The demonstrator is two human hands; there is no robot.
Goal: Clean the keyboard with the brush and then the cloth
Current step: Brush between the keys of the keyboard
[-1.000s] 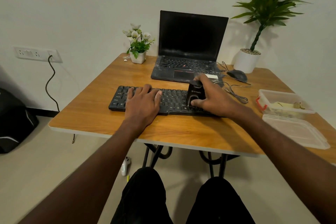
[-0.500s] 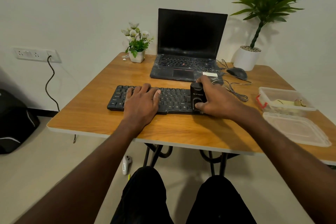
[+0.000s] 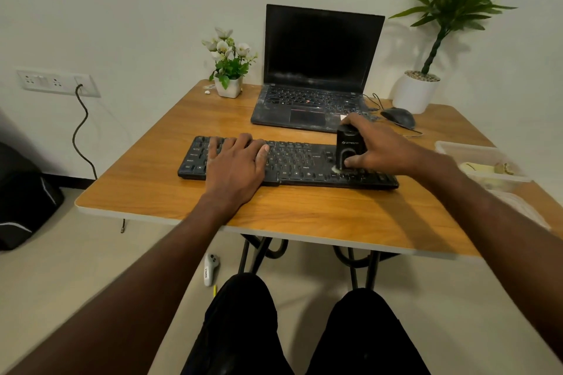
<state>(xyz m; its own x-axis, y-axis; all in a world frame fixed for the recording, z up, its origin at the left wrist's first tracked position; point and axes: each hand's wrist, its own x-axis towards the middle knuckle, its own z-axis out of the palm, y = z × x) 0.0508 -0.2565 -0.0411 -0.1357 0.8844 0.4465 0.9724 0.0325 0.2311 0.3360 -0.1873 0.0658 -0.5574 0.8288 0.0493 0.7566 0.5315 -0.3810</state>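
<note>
Brushing occupies me: my right hand (image 3: 385,146) grips the brush (image 3: 350,148) on the keyboard's (image 3: 301,161) right part, my left hand (image 3: 236,161) presses flat on its left, cloth wiping remains.

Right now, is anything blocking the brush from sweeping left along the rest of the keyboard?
Yes. The left hand lies flat on the keyboard's left part, covering those keys. The right hand holds the brush near the right end; the keys between are bare.
</note>
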